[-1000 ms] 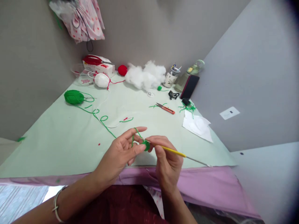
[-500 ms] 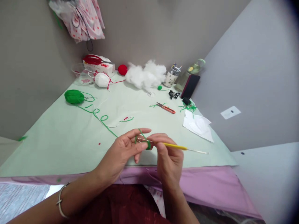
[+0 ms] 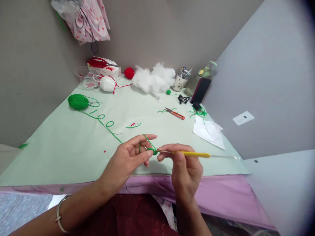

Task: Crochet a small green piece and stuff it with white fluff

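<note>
Between the thumb and fingers of my left hand (image 3: pixel 128 160) is a small green crochet piece (image 3: pixel 154 151). Green yarn loops over my raised left index finger and runs down to the piece. My right hand (image 3: pixel 185 167) grips a crochet hook (image 3: pixel 192 154) by its yellow handle. The hook's thin metal tip reaches left into the piece, and its other metal end points right. From the left hand the strand trails back across the table to a green yarn ball (image 3: pixel 78 102).
Orange-handled thread snips (image 3: pixel 176 113) lie beyond my hands. White stuffing (image 3: pixel 154 78), a red yarn ball (image 3: pixel 129 73) and a white yarn ball (image 3: pixel 107 84) sit at the back. A pen cup (image 3: pixel 180 82), a bottle (image 3: pixel 194 85), a phone (image 3: pixel 201 90) and white paper (image 3: pixel 208 132) are on the right.
My right hand has moved right with the hook, drawing its tip back toward the near edge of the green piece. My left hand has shifted slightly left.
</note>
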A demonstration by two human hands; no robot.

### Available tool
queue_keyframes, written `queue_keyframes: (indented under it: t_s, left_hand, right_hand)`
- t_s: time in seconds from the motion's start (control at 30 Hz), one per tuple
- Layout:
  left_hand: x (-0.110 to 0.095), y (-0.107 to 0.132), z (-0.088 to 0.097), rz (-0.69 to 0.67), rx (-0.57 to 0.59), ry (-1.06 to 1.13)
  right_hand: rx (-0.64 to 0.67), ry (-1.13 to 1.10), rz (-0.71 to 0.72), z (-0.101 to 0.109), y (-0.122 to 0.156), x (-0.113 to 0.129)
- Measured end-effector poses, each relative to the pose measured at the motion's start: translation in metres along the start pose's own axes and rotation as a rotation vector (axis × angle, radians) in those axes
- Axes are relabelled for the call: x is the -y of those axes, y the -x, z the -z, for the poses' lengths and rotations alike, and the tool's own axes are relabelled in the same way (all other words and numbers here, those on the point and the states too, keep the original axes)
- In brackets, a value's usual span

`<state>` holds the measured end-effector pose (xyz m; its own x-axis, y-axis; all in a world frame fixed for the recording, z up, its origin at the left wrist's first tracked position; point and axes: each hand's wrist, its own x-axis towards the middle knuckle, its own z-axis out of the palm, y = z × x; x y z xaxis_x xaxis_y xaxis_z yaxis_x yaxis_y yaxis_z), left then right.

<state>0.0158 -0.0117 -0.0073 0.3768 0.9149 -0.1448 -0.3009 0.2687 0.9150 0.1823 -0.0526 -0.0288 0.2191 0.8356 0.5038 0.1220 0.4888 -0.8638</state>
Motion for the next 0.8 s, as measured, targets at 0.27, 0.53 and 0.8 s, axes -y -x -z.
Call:
queue_keyframes:
  t_s: [0.27,0.53,0.8]
  left_hand:
    - [0.004,0.001,-0.005,0.000,-0.080,0.006]
    - [0.001,-0.005,0.005,0.245,0.085,0.363]
    - [0.002,0.001,-0.004,0.120,0.055,0.184]
  right_hand:
    - [0.161,0.629,0.537,0.001,0.011,-0.017]
    - [-0.025,0.299,0.265,-0.002,0.006,-0.010]
    - [-0.052,0.038,0.037,-0.015,0.000,-0.008]
